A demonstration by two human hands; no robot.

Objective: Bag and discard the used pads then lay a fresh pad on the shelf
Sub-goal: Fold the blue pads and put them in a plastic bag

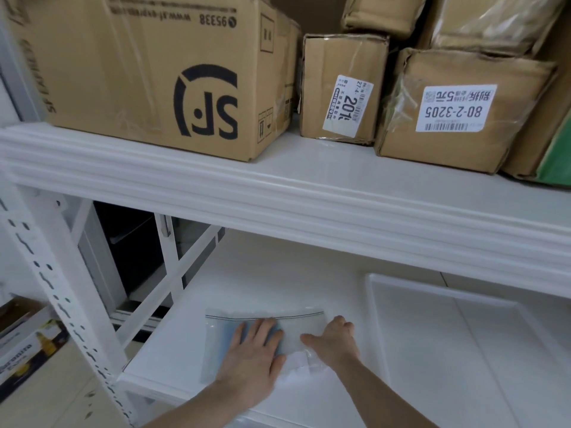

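Clear plastic, a flat zip-seal bag (pixel 265 344) with a dark closure line along its far edge, lies on the lower white metal shelf (pixel 191 344). Through it show a blue pad (pixel 225 344) on the left and something white and crumpled near its bottom right corner. The left hand (pixel 251 359) lies flat on the bag, fingers spread and straight; the right hand (pixel 332 342) rests on its right part, fingers loosely extended, gripping nothing. The bagging looks done or nearly so, perhaps with air being pressed out; whether the closure is sealed cannot be told. Discarding the bag and laying a fresh pad remain. A shallow white plastic tray (pixel 463 344) sits just to the right.
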